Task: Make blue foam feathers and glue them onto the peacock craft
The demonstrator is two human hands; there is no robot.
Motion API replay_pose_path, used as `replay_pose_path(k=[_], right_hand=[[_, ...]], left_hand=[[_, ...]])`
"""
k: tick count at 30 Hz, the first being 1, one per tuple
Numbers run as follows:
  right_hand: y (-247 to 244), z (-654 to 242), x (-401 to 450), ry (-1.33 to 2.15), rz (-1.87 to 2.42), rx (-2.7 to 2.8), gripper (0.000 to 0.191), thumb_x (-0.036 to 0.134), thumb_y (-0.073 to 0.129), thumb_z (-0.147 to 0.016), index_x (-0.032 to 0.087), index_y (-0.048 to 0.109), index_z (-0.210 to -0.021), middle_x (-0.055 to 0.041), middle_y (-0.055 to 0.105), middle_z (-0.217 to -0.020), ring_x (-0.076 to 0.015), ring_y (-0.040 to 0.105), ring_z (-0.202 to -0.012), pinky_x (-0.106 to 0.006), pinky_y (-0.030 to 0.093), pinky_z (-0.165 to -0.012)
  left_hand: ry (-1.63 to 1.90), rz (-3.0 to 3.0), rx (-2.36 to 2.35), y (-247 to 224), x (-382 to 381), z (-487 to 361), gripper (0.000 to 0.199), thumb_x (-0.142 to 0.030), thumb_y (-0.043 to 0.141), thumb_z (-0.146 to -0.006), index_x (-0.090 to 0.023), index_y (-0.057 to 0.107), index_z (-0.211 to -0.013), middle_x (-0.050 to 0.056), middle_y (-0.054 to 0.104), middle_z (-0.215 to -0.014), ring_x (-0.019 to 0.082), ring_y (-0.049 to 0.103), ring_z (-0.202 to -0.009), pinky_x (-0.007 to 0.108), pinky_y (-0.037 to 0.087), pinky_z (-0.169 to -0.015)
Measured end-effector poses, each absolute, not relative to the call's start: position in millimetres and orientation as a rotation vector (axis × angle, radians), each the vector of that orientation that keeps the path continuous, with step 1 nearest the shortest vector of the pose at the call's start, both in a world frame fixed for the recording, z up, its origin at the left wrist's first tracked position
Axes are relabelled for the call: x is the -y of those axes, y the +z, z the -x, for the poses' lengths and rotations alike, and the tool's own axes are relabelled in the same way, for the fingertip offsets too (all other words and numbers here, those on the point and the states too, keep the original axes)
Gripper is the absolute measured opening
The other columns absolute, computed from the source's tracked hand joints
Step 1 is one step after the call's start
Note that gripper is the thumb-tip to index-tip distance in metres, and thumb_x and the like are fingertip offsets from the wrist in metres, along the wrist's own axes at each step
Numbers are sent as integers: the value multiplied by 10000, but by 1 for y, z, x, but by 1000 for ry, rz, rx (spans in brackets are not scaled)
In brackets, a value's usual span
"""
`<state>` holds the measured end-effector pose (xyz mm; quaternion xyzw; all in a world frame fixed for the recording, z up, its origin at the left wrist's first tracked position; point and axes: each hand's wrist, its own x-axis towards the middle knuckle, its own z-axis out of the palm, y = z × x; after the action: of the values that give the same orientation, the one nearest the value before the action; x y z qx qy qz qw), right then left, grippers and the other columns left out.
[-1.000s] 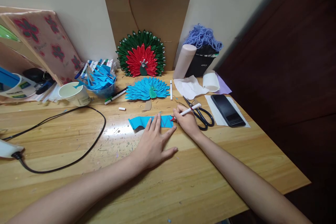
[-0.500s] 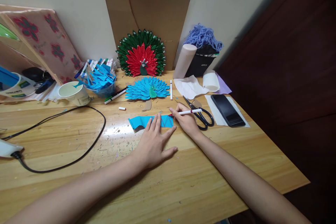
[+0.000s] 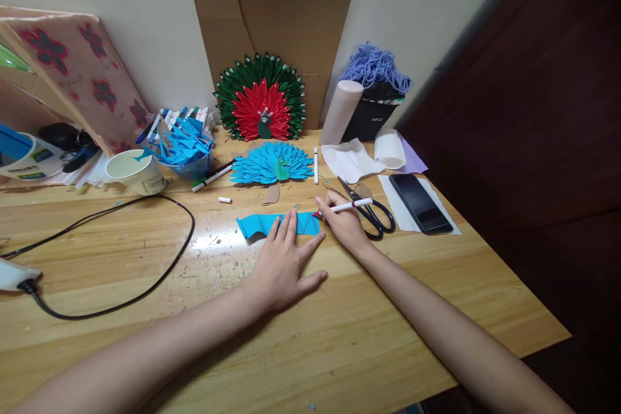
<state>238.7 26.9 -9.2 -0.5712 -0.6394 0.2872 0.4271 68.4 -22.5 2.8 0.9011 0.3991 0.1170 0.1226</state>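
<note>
Through the head camera, from my distant seat, I have the right grip (image 3: 344,223) pinching a slim white marker with a red tip (image 3: 352,205) between thumb and fingers. The left grip (image 3: 284,265) is spread flat, palm down, its fingers pinning a bright blue strip, seemingly paper (image 3: 306,225), with dark zigzag lines on the part nearest the right grip. The strip runs under those fingertips, its right end just beside the marker hand.

My main worry is slippage: were the left grip to ease off, I judge the strip could slide or spring up, since its end left of those fingers curls off the desk (image 3: 388,323). Too hard a press of the tip could crumple it, and an overshooting stroke could ink the wood. The marker's rear end crosses above the black-handled metal scissors (image 3: 369,215), right of the right grip; I cannot tell whether they touch, but a wide sweep could knock them.

The desk is pale, glossy wood, glaring left of the left grip's fingers. Beyond both grips, a plain pale wall (image 3: 422,0) backs a brown cardboard sheet (image 3: 291,19); a dark reddish-brown panel (image 3: 543,142) stands well right of the right grip.
</note>
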Motion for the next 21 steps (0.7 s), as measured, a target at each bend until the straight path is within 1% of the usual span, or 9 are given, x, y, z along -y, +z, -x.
replay_pose_path(k=[4,8,13,16,21], right_hand=[[-13,-240,-28,715,1474,1609,349,351,450,-839,207,347,-538,49,410,-486,-113,439,-495,-229,356,-504],[-15,-240,-28,853,1470,1530,351,366,459,-813,207,344,-523,36,433,-485,-118,476,-495,-208,381,-447],[-14,-239,-26,886,1454,1496,353,380,464,-809,206,351,-523,30,427,-482,-127,500,-518,-203,416,-447],[-14,-239,-26,876,1475,1518,354,365,461,-805,209,345,-509,30,421,-463,-133,504,-504,-206,394,-430],[-14,-240,-28,811,1481,1606,366,341,448,-813,207,341,-489,31,422,-432,-137,512,-485,-222,366,-452]], left_hand=[[332,-2633,-1169,3,22,-68,618,-595,398,-801,-305,359,-1345,84,192,-1481,336,121,-1352,522,155,-1058],[318,-2642,-1171,3,22,-68,623,-605,378,-805,-305,348,-1351,87,201,-1478,332,142,-1348,520,162,-1056],[333,-2646,-1168,3,22,-68,620,-611,365,-807,-307,352,-1347,78,229,-1470,321,156,-1346,523,164,-1056],[347,-2644,-1168,4,22,-68,621,-609,382,-801,-305,362,-1342,79,240,-1466,319,167,-1344,521,173,-1057],[359,-2635,-1168,3,22,-66,631,-607,392,-798,-298,356,-1347,93,223,-1470,327,157,-1345,530,185,-1051]])
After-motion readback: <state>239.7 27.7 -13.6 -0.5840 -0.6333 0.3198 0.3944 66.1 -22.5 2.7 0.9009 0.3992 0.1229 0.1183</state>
